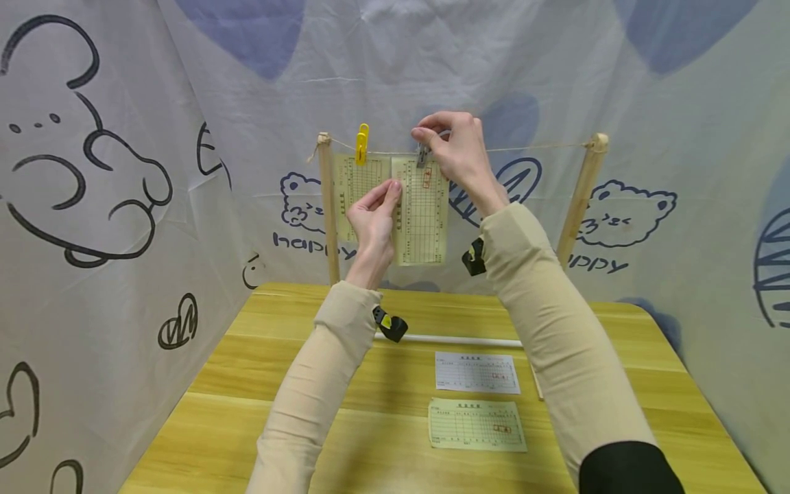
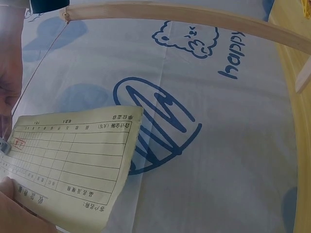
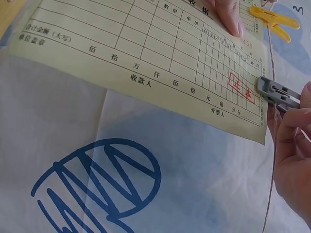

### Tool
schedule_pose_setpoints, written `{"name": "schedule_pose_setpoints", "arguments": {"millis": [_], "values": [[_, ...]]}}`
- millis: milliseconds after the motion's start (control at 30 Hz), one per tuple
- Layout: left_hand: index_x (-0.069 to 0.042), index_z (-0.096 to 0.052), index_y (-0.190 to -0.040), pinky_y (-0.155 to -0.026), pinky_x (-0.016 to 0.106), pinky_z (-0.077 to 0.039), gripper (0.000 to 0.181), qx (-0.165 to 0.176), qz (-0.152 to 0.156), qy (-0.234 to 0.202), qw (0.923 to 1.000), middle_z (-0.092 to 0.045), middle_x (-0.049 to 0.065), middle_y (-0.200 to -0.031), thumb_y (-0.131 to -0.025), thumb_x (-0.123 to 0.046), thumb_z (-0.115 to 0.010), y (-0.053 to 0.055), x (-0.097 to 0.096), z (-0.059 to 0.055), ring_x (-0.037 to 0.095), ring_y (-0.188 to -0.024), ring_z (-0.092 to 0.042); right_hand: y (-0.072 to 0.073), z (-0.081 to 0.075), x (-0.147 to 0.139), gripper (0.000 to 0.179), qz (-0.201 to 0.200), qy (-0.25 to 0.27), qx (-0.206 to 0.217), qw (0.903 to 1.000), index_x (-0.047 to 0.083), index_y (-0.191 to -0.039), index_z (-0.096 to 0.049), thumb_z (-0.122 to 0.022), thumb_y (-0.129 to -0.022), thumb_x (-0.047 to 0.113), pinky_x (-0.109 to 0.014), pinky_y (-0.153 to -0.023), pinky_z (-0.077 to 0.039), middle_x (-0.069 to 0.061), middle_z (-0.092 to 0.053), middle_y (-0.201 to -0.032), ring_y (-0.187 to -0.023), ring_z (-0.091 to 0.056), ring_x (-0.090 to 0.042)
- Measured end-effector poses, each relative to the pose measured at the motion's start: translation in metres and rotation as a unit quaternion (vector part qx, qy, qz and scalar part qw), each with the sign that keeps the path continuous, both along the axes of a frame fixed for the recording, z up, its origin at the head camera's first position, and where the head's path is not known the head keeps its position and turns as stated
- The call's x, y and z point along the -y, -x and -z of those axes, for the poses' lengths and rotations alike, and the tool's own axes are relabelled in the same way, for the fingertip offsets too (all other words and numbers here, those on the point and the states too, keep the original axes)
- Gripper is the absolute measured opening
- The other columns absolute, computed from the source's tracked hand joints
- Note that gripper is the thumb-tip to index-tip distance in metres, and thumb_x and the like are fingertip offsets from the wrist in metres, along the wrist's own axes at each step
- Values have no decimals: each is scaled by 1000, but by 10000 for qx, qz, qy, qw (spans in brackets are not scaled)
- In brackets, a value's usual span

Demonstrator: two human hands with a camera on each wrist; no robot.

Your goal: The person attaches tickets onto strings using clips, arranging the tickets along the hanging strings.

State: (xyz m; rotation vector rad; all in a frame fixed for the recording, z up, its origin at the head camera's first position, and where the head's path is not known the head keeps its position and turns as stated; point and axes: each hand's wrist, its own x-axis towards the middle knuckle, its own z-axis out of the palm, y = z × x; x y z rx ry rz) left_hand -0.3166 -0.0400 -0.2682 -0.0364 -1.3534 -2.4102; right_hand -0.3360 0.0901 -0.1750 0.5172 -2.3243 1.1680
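Observation:
A pale yellow receipt slip (image 1: 421, 226) with a red stamp hangs upright at a thin string (image 1: 531, 147). My left hand (image 1: 374, 223) pinches its left edge between thumb and fingers. At the slip's top edge, a grey clothespin (image 3: 279, 92) has its jaws over the paper and the string. My right hand (image 1: 459, 147) pinches the clothespin's handles from above. Just left of it, a yellow clothespin (image 1: 361, 145) grips another receipt slip (image 1: 364, 177) on the same string; my left hand partly covers that slip.
Two wooden posts (image 1: 583, 192) hold the string's ends. On the wooden table (image 1: 247, 384) lie a white receipt (image 1: 477, 372) and, nearer me, a yellow receipt (image 1: 477, 425). A white rod (image 1: 457, 339) lies behind them. A printed cloth (image 1: 247, 123) hangs behind.

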Motion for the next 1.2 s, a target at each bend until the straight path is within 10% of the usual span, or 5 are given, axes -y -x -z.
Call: {"name": "schedule_pose_setpoints", "arguments": {"millis": [533, 800, 1200], "values": [[5, -70, -117, -90, 20, -58, 29, 53, 12, -7, 10000, -73, -5, -88, -92, -10, -72, 0, 1, 1, 5, -86, -70, -2, -2, -2, 29, -195, -51, 211, 9996, 9, -118, -72, -62, -101, 29, -19, -42, -39, -11, -72, -110, -65, -60, -15], [4, -70, -116, -90, 21, -59, 28, 73, 13, 24, 10000, -74, -4, -88, -92, -10, -73, 0, 1, 0, 5, -85, -70, -1, -2, -2, 33, -222, -167, 373, 9989, 9, -124, -70, -61, -101, 31, -19, -44, -41, -11, -71, -116, -85, -67, -18], [4, -70, -116, -92, 23, -59, 28, 92, -36, 14, 10000, -75, 11, -105, -91, -9, -73, 1, 2, 1, 6, -86, -70, 2, -1, -4, 40, -463, -215, 430, 9978, 8, -131, -65, -61, -101, 34, -23, -40, -44, -14, -69, -122, -39, -45, -8]]}}
